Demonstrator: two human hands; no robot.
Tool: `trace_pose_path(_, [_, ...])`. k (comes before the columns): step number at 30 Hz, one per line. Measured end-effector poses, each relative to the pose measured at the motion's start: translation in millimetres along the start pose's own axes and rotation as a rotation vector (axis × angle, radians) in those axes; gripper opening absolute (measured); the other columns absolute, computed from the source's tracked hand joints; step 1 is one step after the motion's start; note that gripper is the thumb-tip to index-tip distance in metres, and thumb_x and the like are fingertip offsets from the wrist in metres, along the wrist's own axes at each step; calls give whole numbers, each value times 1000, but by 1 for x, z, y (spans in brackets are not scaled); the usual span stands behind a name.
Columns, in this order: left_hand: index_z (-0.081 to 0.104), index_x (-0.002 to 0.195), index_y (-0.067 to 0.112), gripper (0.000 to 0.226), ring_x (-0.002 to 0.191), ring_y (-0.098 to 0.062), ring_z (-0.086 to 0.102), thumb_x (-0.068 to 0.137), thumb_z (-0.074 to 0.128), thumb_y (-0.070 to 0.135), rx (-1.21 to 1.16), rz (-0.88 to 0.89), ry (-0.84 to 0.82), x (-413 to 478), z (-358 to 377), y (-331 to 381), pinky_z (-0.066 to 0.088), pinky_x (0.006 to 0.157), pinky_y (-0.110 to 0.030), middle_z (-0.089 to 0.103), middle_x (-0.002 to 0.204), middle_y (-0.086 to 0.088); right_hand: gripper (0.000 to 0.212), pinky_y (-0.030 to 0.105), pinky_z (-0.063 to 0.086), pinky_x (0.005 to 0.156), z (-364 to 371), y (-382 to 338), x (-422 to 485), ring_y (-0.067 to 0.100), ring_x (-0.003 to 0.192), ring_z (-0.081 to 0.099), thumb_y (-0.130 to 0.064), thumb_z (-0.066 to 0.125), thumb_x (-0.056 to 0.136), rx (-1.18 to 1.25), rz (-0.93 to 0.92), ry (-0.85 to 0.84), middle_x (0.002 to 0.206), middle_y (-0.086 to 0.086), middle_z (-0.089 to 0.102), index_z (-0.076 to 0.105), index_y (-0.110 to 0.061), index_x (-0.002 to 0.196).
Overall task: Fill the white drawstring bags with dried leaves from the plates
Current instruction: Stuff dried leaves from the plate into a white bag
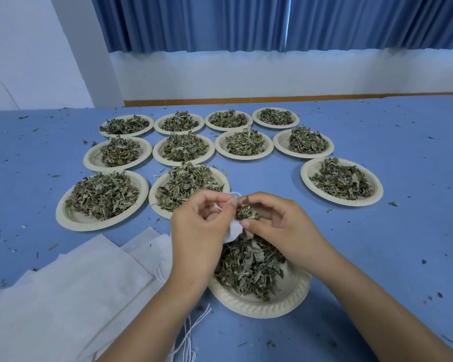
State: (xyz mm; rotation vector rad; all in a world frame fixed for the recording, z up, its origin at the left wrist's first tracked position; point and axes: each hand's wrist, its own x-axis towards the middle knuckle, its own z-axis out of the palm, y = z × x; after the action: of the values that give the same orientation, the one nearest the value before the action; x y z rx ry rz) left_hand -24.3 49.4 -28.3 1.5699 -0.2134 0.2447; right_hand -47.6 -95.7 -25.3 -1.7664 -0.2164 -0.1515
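My left hand [199,228] pinches the mouth of a small white drawstring bag [232,232], held just above the nearest plate [259,304]. My right hand [277,226] grips a clump of dried leaves [246,212] at the bag's opening. Most of the bag is hidden behind my fingers. The nearest plate carries a heap of dried leaves [249,265] under both hands. A stack of flat white bags [71,291] lies at the lower left, with loose drawstrings [191,333] trailing beside it.
Several cream plates heaped with dried leaves stand in rows on the blue table [403,244], such as a plate at the left [71,218] and a plate at the right [311,173]. Leaf crumbs are scattered about. Blue curtains [246,22] hang behind.
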Motion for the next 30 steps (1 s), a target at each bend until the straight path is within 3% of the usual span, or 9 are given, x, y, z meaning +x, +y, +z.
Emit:
trace_pose_path(6, [70, 75, 27, 20, 50, 0, 47, 80, 73, 7, 87, 120, -38, -8, 4, 0, 39, 52, -11, 61, 59, 11, 24, 24, 58, 66, -3, 0, 0, 18, 67, 66, 15, 70, 75, 227, 50, 160, 77, 5, 71, 64, -7, 80])
trace_pose_path(8, [70, 75, 27, 19, 52, 0, 52, 80, 75, 9, 76, 141, -62, -9, 4, 1, 41, 54, -10, 65, 64, 11, 29, 25, 57, 68, -2, 0, -2, 15, 66, 65, 17, 71, 74, 68, -27, 159, 71, 1, 69, 64, -12, 73])
trace_pose_path(11, [71, 77, 23, 19, 56, -1, 58, 80, 77, 5, 49, 158, -111, -11, 6, 1, 46, 59, -12, 68, 70, 8, 27, 18, 45, 58, 1, 3, -4, 8, 57, 54, 12, 71, 72, -395, -220, 159, 60, 0, 60, 62, -13, 66])
trace_pose_path(13, [71, 77, 22, 20, 57, -1, 58, 79, 77, 4, 62, 151, -117, -12, 7, 1, 46, 60, -12, 68, 70, 8, 21, 18, 44, 58, 0, 5, -3, 8, 59, 55, 12, 71, 71, -482, -293, 176, 64, -1, 61, 65, -8, 68])
trace_pose_path(17, [71, 76, 24, 14, 50, 0, 50, 81, 75, 11, 64, 128, -50, -7, 4, 1, 38, 52, -8, 63, 61, 11, 30, 30, 54, 78, -4, 3, 0, 23, 86, 63, 15, 74, 71, -69, -189, 79, 97, 4, 61, 69, -8, 90])
trace_pose_path(21, [71, 75, 25, 16, 49, 0, 47, 81, 75, 10, 57, 132, -36, -5, 2, 1, 38, 51, -9, 64, 62, 8, 26, 24, 54, 76, -5, 2, 0, 16, 76, 64, 12, 75, 70, 196, -180, 79, 85, 2, 65, 63, -7, 83])
trace_pose_path(24, [71, 77, 26, 16, 52, -2, 50, 82, 74, 11, 33, 146, -80, -8, 3, 3, 41, 53, -12, 67, 68, 5, 21, 23, 53, 71, -3, 4, -2, 15, 72, 67, 12, 75, 70, -53, -325, 178, 76, 1, 68, 68, -7, 73])
trace_pose_path(27, [72, 78, 25, 19, 50, -1, 45, 83, 74, 7, -33, 136, -109, -11, 4, 6, 39, 51, -12, 61, 62, 7, 16, 31, 51, 68, 5, 7, -1, 17, 75, 61, 10, 68, 76, -432, -465, 193, 71, -2, 67, 68, -3, 67])
trace_pose_path(30, [72, 80, 22, 13, 50, -14, 45, 84, 73, 9, -61, 118, -51, -9, 1, 9, 39, 49, -15, 61, 63, -4, 23, 40, 41, 81, 5, 6, -3, 15, 92, 50, -18, 53, 88, -523, -444, 128, 84, -15, 67, 70, -10, 76])
